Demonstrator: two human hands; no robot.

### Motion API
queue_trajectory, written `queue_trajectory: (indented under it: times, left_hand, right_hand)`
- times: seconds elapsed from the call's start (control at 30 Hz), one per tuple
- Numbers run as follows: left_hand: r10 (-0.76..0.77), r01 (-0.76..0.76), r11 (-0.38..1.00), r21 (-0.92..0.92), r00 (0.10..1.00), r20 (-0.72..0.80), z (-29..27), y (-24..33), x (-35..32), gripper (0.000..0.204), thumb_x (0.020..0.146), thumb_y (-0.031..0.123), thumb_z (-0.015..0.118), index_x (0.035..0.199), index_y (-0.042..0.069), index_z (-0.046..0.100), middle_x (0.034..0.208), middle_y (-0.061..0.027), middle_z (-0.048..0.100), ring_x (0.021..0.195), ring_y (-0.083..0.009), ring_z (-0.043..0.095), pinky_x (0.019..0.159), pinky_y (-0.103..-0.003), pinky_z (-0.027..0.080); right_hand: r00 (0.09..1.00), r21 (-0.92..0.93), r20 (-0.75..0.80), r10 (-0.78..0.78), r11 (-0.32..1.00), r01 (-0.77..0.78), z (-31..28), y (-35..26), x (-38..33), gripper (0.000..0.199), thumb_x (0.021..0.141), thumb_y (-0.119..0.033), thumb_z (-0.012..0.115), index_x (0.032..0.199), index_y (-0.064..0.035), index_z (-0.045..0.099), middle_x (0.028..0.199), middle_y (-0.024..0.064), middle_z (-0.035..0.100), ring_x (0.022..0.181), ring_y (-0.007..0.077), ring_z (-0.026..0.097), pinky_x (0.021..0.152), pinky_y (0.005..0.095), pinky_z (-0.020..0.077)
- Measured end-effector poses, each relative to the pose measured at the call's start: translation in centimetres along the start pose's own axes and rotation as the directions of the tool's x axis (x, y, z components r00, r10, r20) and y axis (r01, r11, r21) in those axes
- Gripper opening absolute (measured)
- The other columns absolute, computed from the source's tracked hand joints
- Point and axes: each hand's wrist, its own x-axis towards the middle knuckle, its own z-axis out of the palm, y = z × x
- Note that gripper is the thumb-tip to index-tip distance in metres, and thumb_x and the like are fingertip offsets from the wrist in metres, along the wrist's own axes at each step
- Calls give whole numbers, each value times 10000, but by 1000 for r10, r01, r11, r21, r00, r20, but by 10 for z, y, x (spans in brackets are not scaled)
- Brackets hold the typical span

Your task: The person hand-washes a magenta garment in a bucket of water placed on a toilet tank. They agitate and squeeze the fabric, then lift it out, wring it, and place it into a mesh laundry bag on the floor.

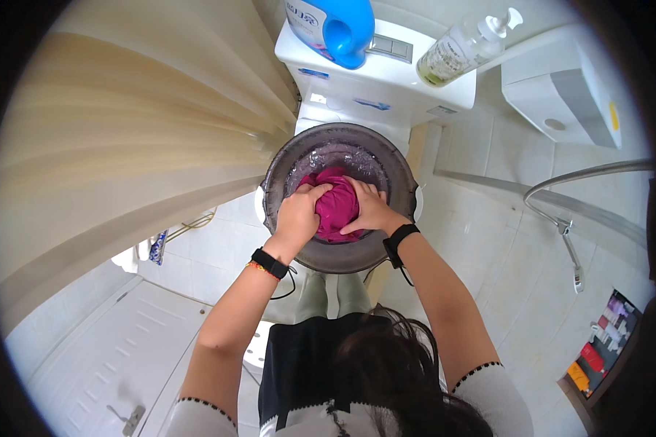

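Note:
A magenta cloth (335, 209) is bunched up in a dark grey round basin (340, 258), with bubbly water (342, 154) showing along the basin's far side. My left hand (300, 211) is closed on the cloth's left side, its thumb lying over the top. On the right side of the bundle, my right hand (373, 207) grips it with thumb and fingers curved around the fabric. Both wrists carry black bands. The lower part of the cloth is hidden inside the basin.
Behind the basin, a white toilet tank (386, 84) bears a blue detergent jug (335, 29) and a clear pump bottle (463, 47). A beige curtain (146, 124) hangs at left. At right are a white wall dispenser (557, 95) and a shower hose (561, 178). A white door (116, 357) stands lower left.

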Motion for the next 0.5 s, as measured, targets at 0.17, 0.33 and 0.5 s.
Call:
queue_trajectory:
  times: [0.17,0.33,0.5]
  left_hand:
    - [92,-97,991,-95,994,-55,-32,26,-17,660,692,-161,604,1275,134,697,1121,-181,683,1016,-423,658,890,-485,541]
    - [195,-200,979,-43,976,-91,-46,24,-21,764,687,-180,613,1390,120,608,1193,-185,647,1108,-419,620,945,-476,514]
    - [159,-155,977,149,987,-15,-33,3,-24,901,700,-180,604,1524,164,483,1322,-180,580,1194,-397,588,1001,-480,481]
  right_hand:
    - [992,289,-93,-89,951,113,-19,-20,-11,1140,498,-336,990,1463,-100,430,1403,199,579,1334,386,519,1086,481,420]
    - [913,14,-365,-179,980,198,-33,-39,-28,781,559,-173,928,1229,-43,548,1154,189,650,1137,398,612,980,455,496]
    - [850,-191,-476,-228,970,153,-35,-54,-42,724,573,-101,899,1209,-65,555,1129,141,609,1146,352,569,952,470,451]
